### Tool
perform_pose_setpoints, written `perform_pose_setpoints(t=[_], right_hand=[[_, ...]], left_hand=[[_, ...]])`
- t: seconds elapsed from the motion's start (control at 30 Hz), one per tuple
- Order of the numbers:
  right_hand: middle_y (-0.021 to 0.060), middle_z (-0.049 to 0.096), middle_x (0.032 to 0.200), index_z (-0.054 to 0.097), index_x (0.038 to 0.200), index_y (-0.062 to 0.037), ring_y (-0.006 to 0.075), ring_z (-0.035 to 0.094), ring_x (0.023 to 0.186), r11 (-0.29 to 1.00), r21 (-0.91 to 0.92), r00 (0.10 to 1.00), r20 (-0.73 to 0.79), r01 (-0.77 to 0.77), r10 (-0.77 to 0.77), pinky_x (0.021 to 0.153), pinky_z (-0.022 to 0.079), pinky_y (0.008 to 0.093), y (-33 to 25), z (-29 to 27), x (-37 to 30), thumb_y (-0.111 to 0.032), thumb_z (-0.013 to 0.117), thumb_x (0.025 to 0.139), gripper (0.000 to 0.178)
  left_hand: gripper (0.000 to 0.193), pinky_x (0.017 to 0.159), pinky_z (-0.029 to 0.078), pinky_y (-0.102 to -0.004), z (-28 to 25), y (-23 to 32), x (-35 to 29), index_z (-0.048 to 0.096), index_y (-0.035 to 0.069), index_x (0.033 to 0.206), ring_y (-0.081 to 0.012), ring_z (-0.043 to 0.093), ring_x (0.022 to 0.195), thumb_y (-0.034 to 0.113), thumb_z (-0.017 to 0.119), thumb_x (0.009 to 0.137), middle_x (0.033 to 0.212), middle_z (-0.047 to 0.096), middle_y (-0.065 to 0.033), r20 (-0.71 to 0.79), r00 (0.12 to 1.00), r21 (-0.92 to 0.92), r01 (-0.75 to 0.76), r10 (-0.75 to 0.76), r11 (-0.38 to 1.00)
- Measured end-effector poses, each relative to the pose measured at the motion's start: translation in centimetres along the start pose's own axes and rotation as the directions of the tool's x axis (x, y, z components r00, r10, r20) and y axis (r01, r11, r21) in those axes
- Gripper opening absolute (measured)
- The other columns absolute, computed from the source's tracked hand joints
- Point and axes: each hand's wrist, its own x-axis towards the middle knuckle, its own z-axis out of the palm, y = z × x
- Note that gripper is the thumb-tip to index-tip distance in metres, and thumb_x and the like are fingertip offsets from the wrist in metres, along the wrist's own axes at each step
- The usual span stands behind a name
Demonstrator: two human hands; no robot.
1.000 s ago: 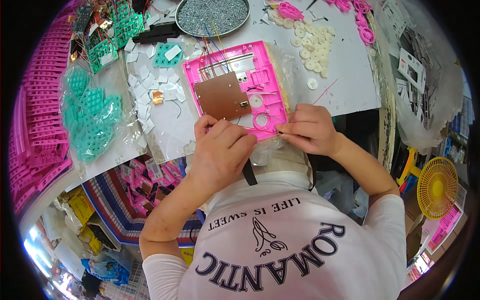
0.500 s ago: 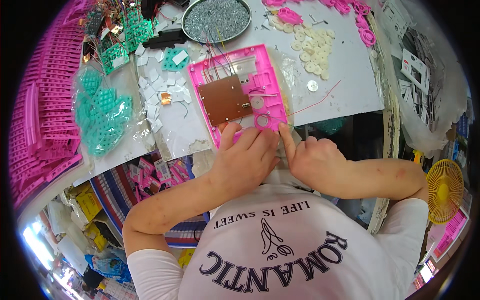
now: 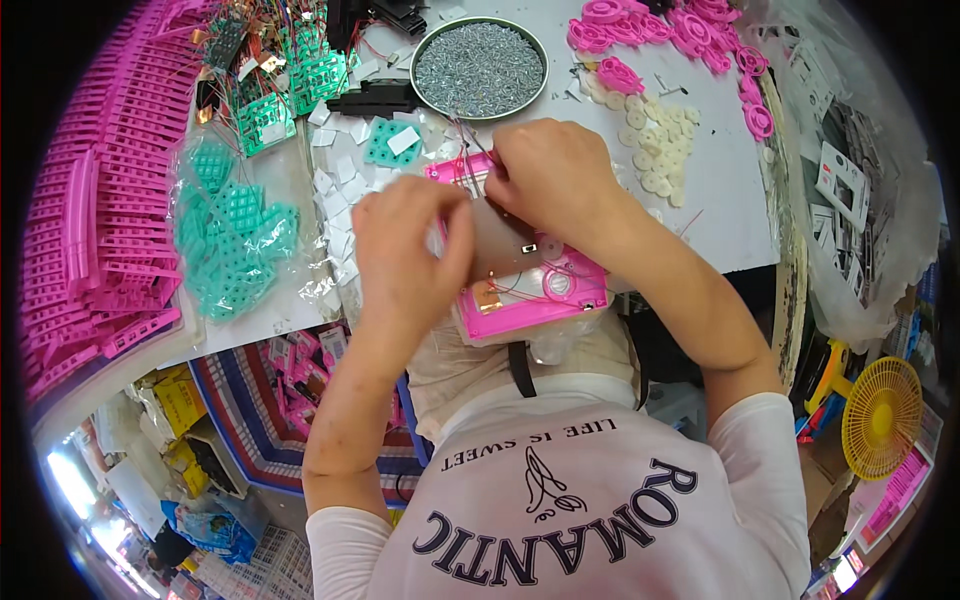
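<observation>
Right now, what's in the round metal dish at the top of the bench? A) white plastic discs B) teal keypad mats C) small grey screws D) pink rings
C: the round metal dish is filled with small grey screws; the white discs lie loose on the white bench to its right.

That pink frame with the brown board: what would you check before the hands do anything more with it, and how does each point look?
1. Both hands on the work: left hand and right hand touch it - ok.
2. Brown board seated in the pink frame - cannot tell.
3. Thin wires kept out from under the fingers - cannot tell.
4. Tray of screws close by - ok.
5. Frame fully on the table - not ok, it overhangs the edge.
</observation>
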Motion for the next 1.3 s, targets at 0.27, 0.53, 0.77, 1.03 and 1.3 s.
perform_pose_setpoints(t=[0.27, 0.53, 0.77, 1.03, 1.3], right_hand=[[0.0042, 0.065, 0.084, 0.07, 0.089, -0.009, 0.0252, 0.061, 0.078, 0.879, 0.356, 0.948, -0.158, 0.317, -0.278, 0.069, 0.052, 0.0325, 1.3, -0.7, -2.8, -0.01, 0.072, 0.08, 0.009], [0.0047, 0.066, 0.111, 0.072, 0.108, -0.0125, 0.0289, 0.06, 0.1, 0.82, 0.344, 0.873, 0.004, 0.457, -0.488, 0.083, 0.055, 0.0407, 2.9, -2.9, -2.3, -0.006, 0.071, 0.075, 0.033], [0.0044, 0.068, 0.118, 0.071, 0.109, -0.0104, 0.0273, 0.06, 0.111, 0.783, 0.331, 0.85, -0.228, 0.526, -0.475, 0.094, 0.052, 0.0383, 4.5, 0.5, 3.5, -0.004, 0.069, 0.076, 0.033], [0.0056, 0.061, 0.086, 0.07, 0.093, -0.0091, 0.0276, 0.059, 0.086, 0.851, 0.136, 0.856, -0.192, 0.507, -0.479, 0.074, 0.051, 0.0405, 4.6, -1.8, 0.2, -0.011, 0.072, 0.074, 0.019], [0.0092, 0.066, 0.086, 0.07, 0.084, -0.0029, 0.027, 0.063, 0.087, 0.942, -0.153, 0.939, 0.225, 0.3, -0.262, 0.072, 0.051, 0.0391, -0.4, -3.7, -3.6, -0.012, 0.067, 0.076, 0.013]], left_hand=[[0.024, 0.073, 0.053, -0.0347, 2.4, -2.7, 3.5, 0.072, 0.001, 0.1, -0.0273, 0.068, 0.083, 0.014, 0.079, 0.081, 0.094, 0.069, -0.0142, -0.161, 0.987, -0.004, 0.017, -0.018, 1.0], [0.019, 0.088, 0.041, -0.0402, 2.6, -2.0, 3.7, 0.076, 0.014, 0.098, -0.0214, 0.062, 0.094, 0.014, 0.079, 0.079, 0.101, 0.067, -0.0022, -0.161, 0.971, 0.165, -0.149, 0.176, 0.975], [0.015, 0.093, 0.036, -0.0427, 2.2, -2.3, 3.8, 0.075, 0.017, 0.092, -0.0219, 0.059, 0.099, 0.015, 0.078, 0.077, 0.103, 0.068, 0.0024, -0.062, 0.914, 0.13, -0.39, 0.4, 0.911], [0.016, 0.089, 0.044, -0.0414, 0.2, -2.5, 4.1, 0.075, 0.01, 0.097, -0.0248, 0.062, 0.092, 0.009, 0.077, 0.081, 0.093, 0.07, -0.0032, 0.157, 0.91, -0.066, -0.379, 0.384, 0.923], [0.014, 0.067, 0.047, -0.0345, 1.0, -0.7, 3.4, 0.074, 0.006, 0.095, -0.0251, 0.061, 0.068, 0.006, 0.076, 0.081, 0.077, 0.068, -0.0081, 0.068, 0.998, -0.121, 0.001, 0.007, 0.993]])
